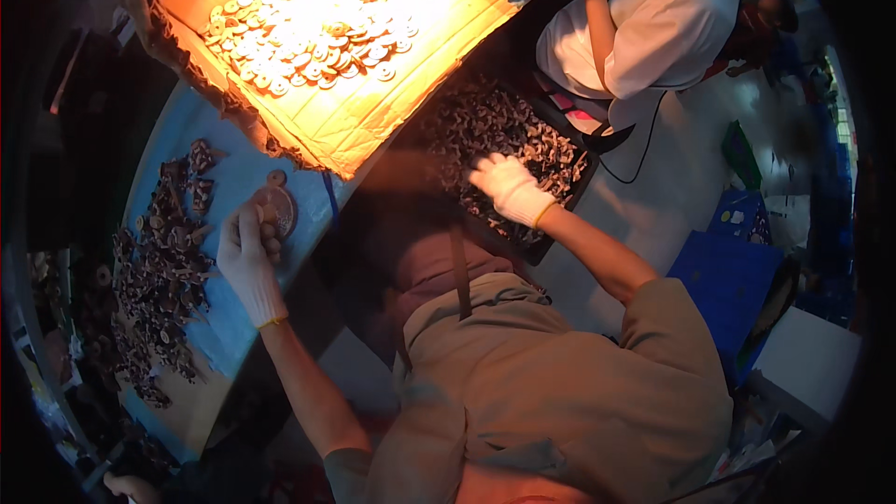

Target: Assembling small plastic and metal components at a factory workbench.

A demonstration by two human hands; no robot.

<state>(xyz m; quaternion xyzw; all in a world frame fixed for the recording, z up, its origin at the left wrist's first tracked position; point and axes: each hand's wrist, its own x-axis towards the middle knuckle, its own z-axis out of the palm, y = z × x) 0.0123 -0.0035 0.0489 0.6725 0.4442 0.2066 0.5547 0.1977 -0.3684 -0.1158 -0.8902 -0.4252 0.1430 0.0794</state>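
Observation:
My left hand point(248, 257), in a white glove, is over the blue-topped table with its fingers curled against a round brown disc-shaped piece point(287, 209). A small ring-like part point(276, 177) shows at the disc's far edge. Fingers hide some of the disc. Left of this hand lies a heap of small dark brown pieces point(163, 266). My right hand point(511, 189), also gloved, reaches over a dark crate point(577, 189) full of small brown pieces point(490, 121). Its fingers are extended and slightly apart, with nothing visible in them.
A cardboard box point(327, 135) with many small round pieces stands ahead under a bright lamp glow. Beyond the crate is another person in a white shirt point(667, 28). A black cable point(644, 149) hangs nearby. Blue panels point(723, 275) and a white box point(807, 359) are at the right.

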